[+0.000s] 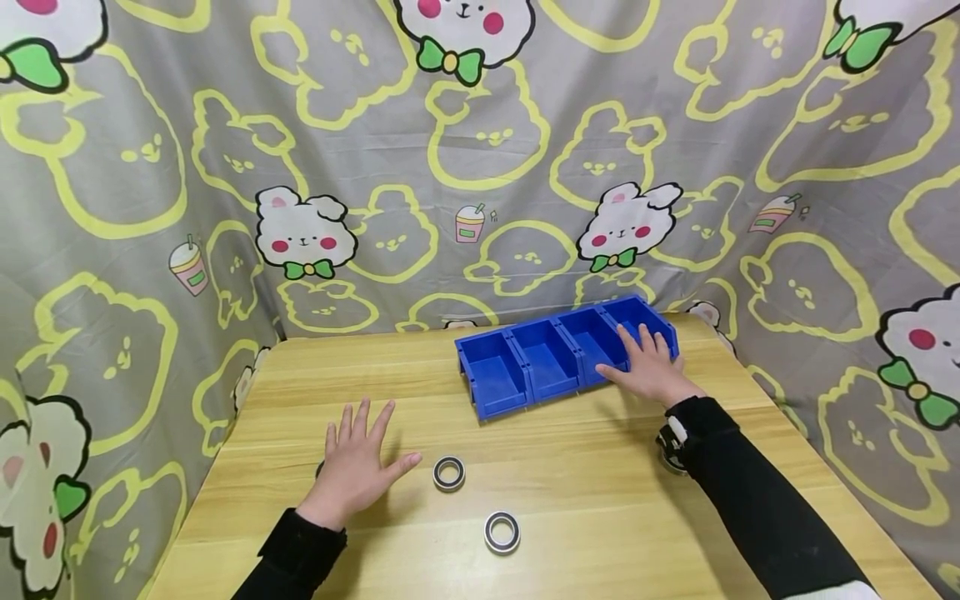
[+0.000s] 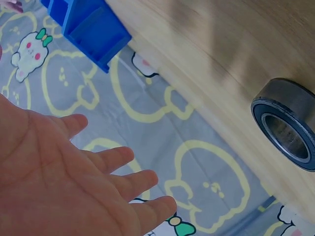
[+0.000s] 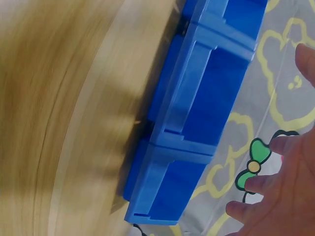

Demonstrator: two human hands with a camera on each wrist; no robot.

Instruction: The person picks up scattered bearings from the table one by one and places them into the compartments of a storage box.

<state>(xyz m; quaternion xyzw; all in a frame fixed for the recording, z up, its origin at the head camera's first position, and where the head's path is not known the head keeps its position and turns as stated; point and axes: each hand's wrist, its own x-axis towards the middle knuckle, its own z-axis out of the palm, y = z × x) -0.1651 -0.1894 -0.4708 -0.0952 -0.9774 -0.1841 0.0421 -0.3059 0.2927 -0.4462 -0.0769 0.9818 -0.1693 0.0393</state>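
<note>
My left hand (image 1: 354, 471) hovers over the left part of the table with fingers spread, its palm bare in the left wrist view. Beside its thumb lies a ring-shaped ball bearing (image 1: 449, 487), flat on the wood. Closer to me is a second bearing (image 1: 502, 549). A dark edge shows from behind the left hand, mostly hidden. In the left wrist view a thick bearing (image 2: 290, 98) appears large at the right. My right hand (image 1: 647, 367), fingers spread and holding nothing, is over the right end of a row of blue bins (image 1: 491, 410).
The wooden table (image 1: 405, 367) carries the blue bins near its back edge, set at a slant. A patterned grey curtain (image 1: 405, 250) encloses the table at the back and both sides. A black band with a device (image 1: 678, 433) sits at the right wrist.
</note>
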